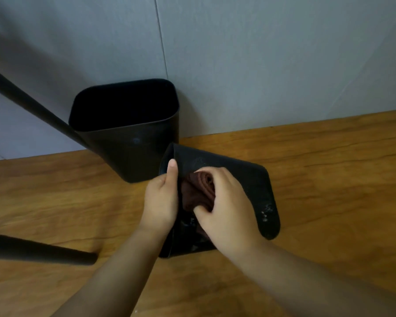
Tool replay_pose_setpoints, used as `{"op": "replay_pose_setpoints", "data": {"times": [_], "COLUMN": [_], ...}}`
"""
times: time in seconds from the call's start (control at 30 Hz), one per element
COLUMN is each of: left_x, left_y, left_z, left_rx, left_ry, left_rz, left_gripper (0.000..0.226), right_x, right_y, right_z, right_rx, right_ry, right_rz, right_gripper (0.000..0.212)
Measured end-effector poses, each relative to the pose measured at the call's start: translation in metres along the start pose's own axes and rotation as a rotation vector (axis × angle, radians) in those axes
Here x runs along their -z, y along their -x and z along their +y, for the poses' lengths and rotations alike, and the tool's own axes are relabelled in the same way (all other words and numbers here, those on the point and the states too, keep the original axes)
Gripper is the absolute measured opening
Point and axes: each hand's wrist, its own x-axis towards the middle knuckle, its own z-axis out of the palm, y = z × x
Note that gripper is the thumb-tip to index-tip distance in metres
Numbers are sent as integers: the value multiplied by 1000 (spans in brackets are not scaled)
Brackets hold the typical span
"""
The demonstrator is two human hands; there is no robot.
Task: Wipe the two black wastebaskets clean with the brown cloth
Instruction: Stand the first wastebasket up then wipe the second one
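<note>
Right grip [224, 200] curled tight round bunched brown cloth [201, 191], fingers wrapped over top of it, thumb tucked under near edge, pressing it onto side wall of tipped wastebasket [261, 191]. Left grip [161, 197] clamped on that basket's left edge, thumb laid flat up along the wall, other fingers hidden behind it. Cloth dark reddish-brown, rolled in folds, mostly covered by rt hand; sits between both hands on the basket's upward-facing side. Tipped basket black, matte, rounded corners, lying on its side on wood floor [329, 179], whitish specks and smears near its right corner and below the hands. 2nd wastebasket [128, 133] upright just behind and to the left, against grey wall [261, 65], black, rectangular w/ rounded rim, interior dark, small pale mark on its front face; its base just beside the tipped one's far corner, contact unclear. Black pole [32, 104] slanting across at left, another dark leg [44, 250] low left on floor.
</note>
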Motion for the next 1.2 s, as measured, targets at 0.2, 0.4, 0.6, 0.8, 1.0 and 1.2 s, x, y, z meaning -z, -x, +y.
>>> {"op": "replay_pose_setpoints", "data": {"times": [0.2,0.4,0.6,0.8,1.0,1.2], "left_x": [-4,0,2,8,6,13], "left_y": [21,20,16,15,16,18], "left_z": [-12,-24,-27,-28,-29,-37], "left_rx": [189,134,74,83,14,-49], "left_ry": [257,176,71,29,-98,-119], "left_rz": [-111,-56,-38,-11,9,-5], "left_gripper": [49,51,47,58,54,53], "right_x": [-6,-12,-13,-11,-12,-7], "right_y": [-5,5,8,-2,2,7], "right_z": [-12,-1,0,0,1,6], "right_rx": [-98,-174,-289,-127,-233,-35], "right_ry": [8,36,75,102,126,220], "right_rz": [3,6,93,-104,48,-96], "right_gripper": [51,49,57,51,54,58]}}
